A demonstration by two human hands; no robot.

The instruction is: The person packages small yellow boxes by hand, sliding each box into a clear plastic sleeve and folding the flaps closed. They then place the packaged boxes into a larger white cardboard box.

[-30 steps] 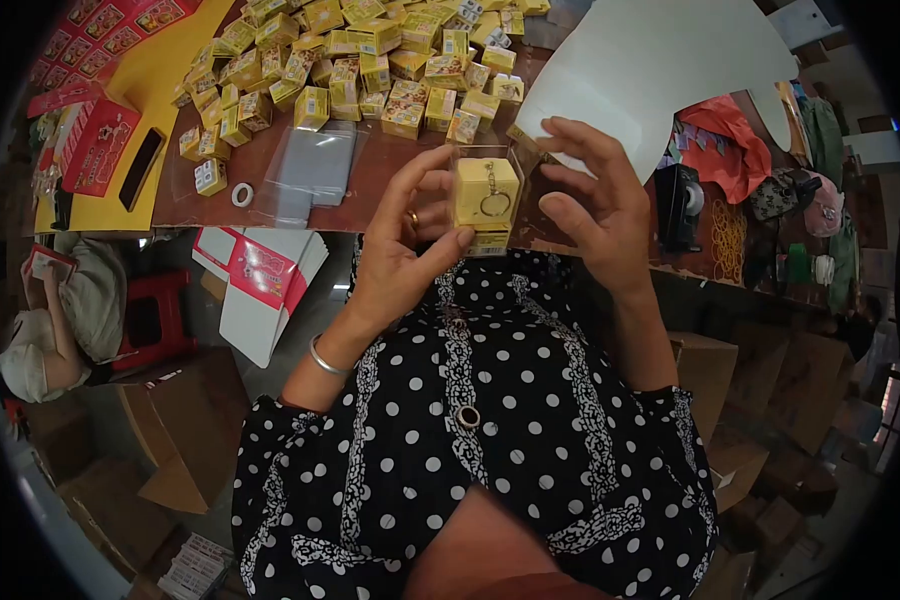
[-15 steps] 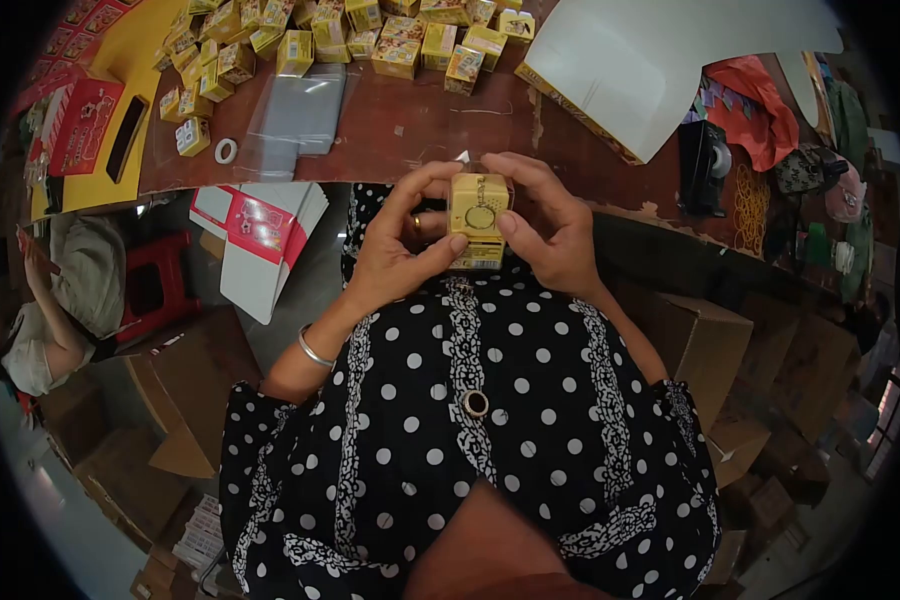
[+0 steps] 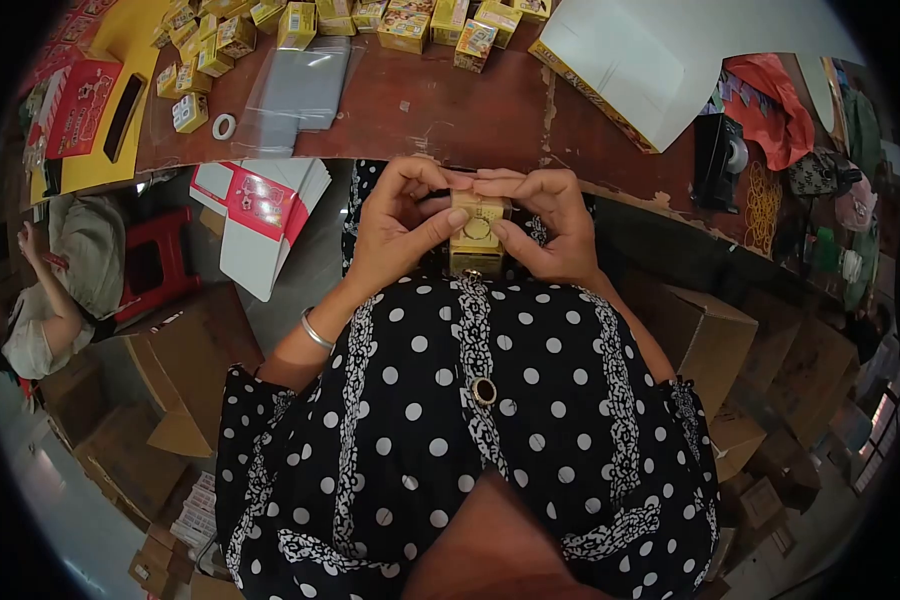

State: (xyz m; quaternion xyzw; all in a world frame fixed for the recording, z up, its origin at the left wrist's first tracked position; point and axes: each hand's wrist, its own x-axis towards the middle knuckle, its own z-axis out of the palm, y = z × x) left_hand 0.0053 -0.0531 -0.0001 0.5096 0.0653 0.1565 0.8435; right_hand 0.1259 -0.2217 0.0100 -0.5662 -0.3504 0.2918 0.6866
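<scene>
Close to my chest I hold a small yellow cube with a key ring, inside a clear plastic box (image 3: 477,228). My left hand (image 3: 398,222) grips its left side with thumb and fingers. My right hand (image 3: 540,222) grips its right side, fingers curled over the top. The fingertips of both hands meet above the box, hiding its top. The box sits just below the edge of the brown table (image 3: 440,110).
Several small yellow boxes (image 3: 300,20) are piled at the table's far side, with clear plastic sheets (image 3: 295,95), a tape roll (image 3: 225,126) and a white card (image 3: 640,50). A red-and-white carton (image 3: 260,220) and cardboard boxes (image 3: 170,390) stand on the floor. Another person (image 3: 55,290) sits at the left.
Both hands brought the boxed cube down from above the table toward my chest. The fingers have closed over its top, and the view has tilted down.
</scene>
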